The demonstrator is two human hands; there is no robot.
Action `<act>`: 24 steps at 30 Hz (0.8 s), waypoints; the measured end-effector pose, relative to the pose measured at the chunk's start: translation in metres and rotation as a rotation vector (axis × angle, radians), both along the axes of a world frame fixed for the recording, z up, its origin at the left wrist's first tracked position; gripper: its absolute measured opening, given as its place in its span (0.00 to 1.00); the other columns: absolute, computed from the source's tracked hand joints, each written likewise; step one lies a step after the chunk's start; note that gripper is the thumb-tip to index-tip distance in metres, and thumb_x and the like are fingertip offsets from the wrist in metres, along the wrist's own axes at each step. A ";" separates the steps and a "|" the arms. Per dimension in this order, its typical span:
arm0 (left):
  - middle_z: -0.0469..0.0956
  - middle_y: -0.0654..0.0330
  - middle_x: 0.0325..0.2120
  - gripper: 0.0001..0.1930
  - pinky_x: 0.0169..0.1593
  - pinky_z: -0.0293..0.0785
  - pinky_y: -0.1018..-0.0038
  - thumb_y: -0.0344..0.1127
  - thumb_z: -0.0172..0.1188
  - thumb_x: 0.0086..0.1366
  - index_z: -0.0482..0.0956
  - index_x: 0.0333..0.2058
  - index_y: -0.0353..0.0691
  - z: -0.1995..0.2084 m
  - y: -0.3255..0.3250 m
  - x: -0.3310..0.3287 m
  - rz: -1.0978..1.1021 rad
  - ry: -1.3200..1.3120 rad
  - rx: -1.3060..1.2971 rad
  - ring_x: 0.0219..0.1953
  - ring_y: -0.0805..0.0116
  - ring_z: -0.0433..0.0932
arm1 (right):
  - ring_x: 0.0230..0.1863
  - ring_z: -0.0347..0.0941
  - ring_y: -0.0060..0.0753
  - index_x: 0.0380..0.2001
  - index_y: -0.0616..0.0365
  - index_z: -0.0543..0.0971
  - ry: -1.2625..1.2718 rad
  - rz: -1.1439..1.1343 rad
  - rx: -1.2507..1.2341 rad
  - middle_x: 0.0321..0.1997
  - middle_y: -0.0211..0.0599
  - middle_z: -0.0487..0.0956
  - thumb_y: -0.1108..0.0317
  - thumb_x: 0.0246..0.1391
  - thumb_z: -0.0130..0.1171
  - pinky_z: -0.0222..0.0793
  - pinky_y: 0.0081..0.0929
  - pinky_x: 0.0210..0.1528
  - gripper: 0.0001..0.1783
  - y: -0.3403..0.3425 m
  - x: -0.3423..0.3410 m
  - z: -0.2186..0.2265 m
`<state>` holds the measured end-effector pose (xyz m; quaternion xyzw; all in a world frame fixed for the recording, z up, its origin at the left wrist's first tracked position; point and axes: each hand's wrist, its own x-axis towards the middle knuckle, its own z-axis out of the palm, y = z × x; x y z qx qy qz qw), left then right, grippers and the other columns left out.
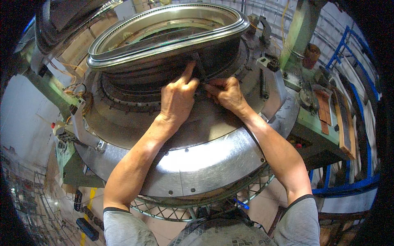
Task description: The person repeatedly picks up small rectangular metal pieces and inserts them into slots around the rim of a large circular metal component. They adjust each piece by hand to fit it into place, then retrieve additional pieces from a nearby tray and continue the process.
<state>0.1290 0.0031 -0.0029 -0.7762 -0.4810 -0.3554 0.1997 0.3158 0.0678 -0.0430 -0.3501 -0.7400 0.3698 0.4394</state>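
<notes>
My left hand is raised against the black, sloping side wall beneath a shiny metal ring. Its index finger points up and touches or nearly touches a thin dark strip, while the other fingers curl inward. Just to the right, my right hand has thumb and fingers pinched together at the strip's lower end. The strip slants down from under the ring's rim to the fingertips. What it is made of is too dark to tell, and part of it is hidden by my fingers.
A broad round metal table surrounds the ringed part. Green frame beams rise at both sides. On the right are a wooden board and a blue rack with pale cloth. Cables hang at the left.
</notes>
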 end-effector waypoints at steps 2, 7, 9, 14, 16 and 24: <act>0.74 0.46 0.59 0.15 0.37 0.85 0.61 0.17 0.58 0.42 0.81 0.31 0.38 0.000 0.000 0.000 -0.008 -0.007 0.016 0.35 0.46 0.85 | 0.26 0.75 0.26 0.30 0.62 0.85 0.007 -0.014 0.002 0.27 0.40 0.85 0.65 0.53 0.66 0.73 0.31 0.34 0.10 0.000 0.000 0.000; 0.73 0.48 0.60 0.14 0.37 0.85 0.61 0.17 0.59 0.42 0.81 0.30 0.37 0.001 0.000 0.000 0.011 0.013 -0.022 0.35 0.46 0.85 | 0.29 0.78 0.27 0.31 0.62 0.86 -0.002 -0.034 -0.008 0.29 0.43 0.86 0.65 0.52 0.67 0.74 0.31 0.36 0.10 0.000 -0.001 0.000; 0.72 0.49 0.61 0.13 0.37 0.85 0.62 0.17 0.59 0.41 0.81 0.29 0.37 0.001 0.000 0.001 0.015 0.020 -0.032 0.36 0.46 0.85 | 0.29 0.78 0.26 0.31 0.62 0.86 0.017 -0.030 -0.004 0.29 0.43 0.86 0.66 0.52 0.67 0.74 0.32 0.36 0.10 0.000 -0.001 0.000; 0.71 0.50 0.62 0.12 0.38 0.85 0.62 0.17 0.59 0.41 0.81 0.28 0.36 0.003 0.000 0.001 0.012 0.025 -0.021 0.36 0.47 0.85 | 0.29 0.78 0.28 0.31 0.63 0.86 -0.029 -0.034 0.015 0.30 0.44 0.86 0.66 0.52 0.67 0.75 0.33 0.37 0.10 0.000 0.001 0.002; 0.71 0.50 0.62 0.12 0.38 0.85 0.62 0.17 0.59 0.42 0.81 0.28 0.36 0.003 0.000 0.001 0.019 0.027 -0.034 0.36 0.47 0.85 | 0.26 0.75 0.24 0.30 0.62 0.85 -0.020 -0.025 0.040 0.27 0.38 0.84 0.66 0.54 0.67 0.71 0.29 0.32 0.09 -0.001 0.000 0.001; 0.72 0.50 0.62 0.10 0.37 0.85 0.62 0.17 0.59 0.42 0.79 0.26 0.35 0.003 0.000 0.001 0.009 0.015 -0.026 0.36 0.47 0.85 | 0.18 0.67 0.15 0.24 0.60 0.84 0.052 -0.010 0.124 0.17 0.25 0.77 0.64 0.60 0.65 0.62 0.20 0.21 0.13 -0.002 -0.003 0.000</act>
